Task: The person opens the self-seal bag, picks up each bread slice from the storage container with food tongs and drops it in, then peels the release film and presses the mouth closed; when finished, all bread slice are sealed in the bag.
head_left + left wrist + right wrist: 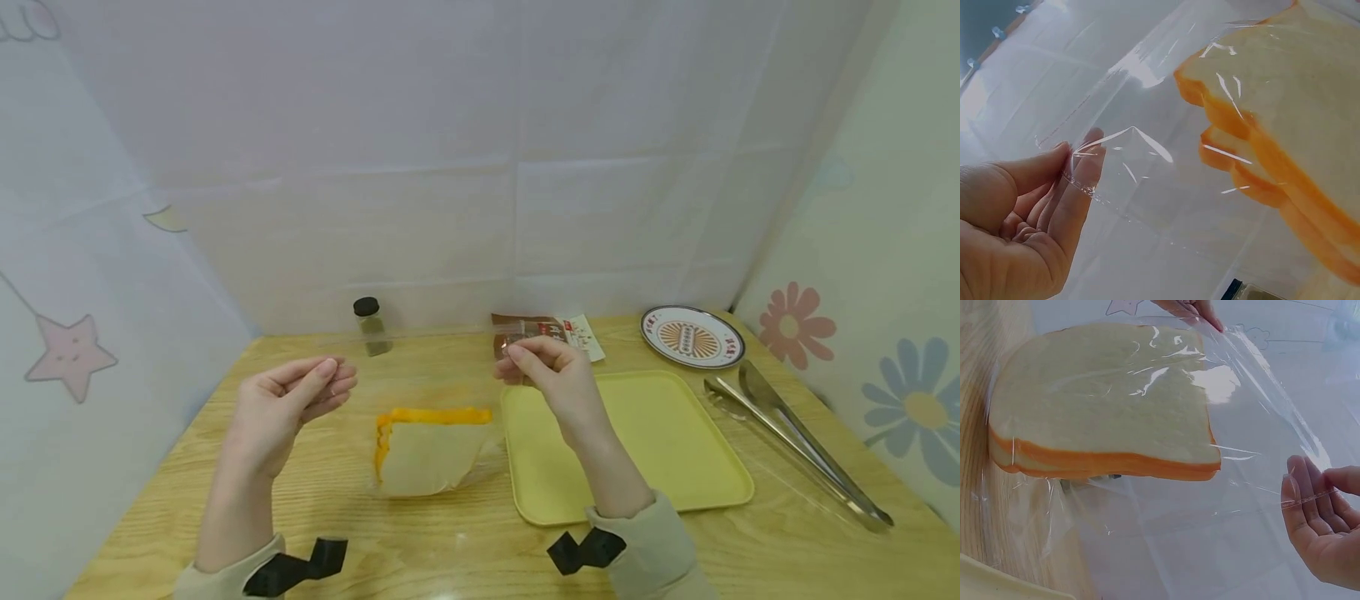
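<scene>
Sliced bread (433, 458) with orange crusts lies inside a clear plastic bag (1244, 434), in front of me at the middle of the table. My left hand (288, 404) pinches one corner of the bag's edge between thumb and fingers, as the left wrist view shows up close. At the opposite corner my right hand (558, 383) pinches the same edge, its other fingers behind the film (1300, 500). Between the hands the film stretches up above the bread, nearly invisible in the head view. Two stacked slices show in the left wrist view.
To the right lies a yellow tray (675, 450), partly under my right forearm. Beyond it are a patterned plate (693, 336) and metal tongs (802, 454). A black-capped jar (372, 329) and a brown-and-white packet (583, 335) stand near the back curtain.
</scene>
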The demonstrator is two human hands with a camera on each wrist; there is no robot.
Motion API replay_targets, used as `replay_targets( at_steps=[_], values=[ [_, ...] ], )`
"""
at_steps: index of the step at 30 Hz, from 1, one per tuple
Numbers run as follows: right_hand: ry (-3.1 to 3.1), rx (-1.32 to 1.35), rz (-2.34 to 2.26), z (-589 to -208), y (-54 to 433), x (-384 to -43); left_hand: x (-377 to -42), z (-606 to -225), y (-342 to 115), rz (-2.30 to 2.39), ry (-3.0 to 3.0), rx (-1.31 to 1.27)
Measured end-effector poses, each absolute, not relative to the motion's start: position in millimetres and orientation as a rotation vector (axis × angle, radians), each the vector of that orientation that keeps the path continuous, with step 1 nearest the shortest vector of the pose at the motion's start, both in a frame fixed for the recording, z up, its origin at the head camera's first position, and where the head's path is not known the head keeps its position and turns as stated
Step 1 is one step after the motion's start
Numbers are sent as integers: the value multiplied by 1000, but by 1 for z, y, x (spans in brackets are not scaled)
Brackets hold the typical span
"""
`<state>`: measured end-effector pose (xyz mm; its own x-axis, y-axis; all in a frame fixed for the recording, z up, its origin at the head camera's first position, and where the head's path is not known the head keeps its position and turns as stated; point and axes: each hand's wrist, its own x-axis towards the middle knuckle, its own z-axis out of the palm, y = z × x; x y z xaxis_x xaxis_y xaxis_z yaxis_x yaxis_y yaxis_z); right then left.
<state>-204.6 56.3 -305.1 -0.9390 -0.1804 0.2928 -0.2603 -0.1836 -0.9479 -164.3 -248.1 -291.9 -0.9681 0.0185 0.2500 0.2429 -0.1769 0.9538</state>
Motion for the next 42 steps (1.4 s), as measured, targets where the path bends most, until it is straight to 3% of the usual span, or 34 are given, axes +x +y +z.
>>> replay_targets(
  at_steps=[8, 15, 19, 30, 42],
  values=[
    [-2092, 513, 2231, -301, 62, -208, -165, -292, -245, -2258, -1922, -301],
    [-2094, 446, 1647, -285, 51, -202, -165, -288, -243, -2285, -1897, -298],
    [-1915, 614, 1287, -269, 32, -189, -165, -287, -241, -2283, -1893, -310],
    [-1968, 1241, 902, -237, -24, -183, -165, -289, -241, -2241, -1905, -360],
    [-2338, 1424, 590, -216, -52, -197, -164, -292, -241, -2183, -1913, -450]
  ],
)
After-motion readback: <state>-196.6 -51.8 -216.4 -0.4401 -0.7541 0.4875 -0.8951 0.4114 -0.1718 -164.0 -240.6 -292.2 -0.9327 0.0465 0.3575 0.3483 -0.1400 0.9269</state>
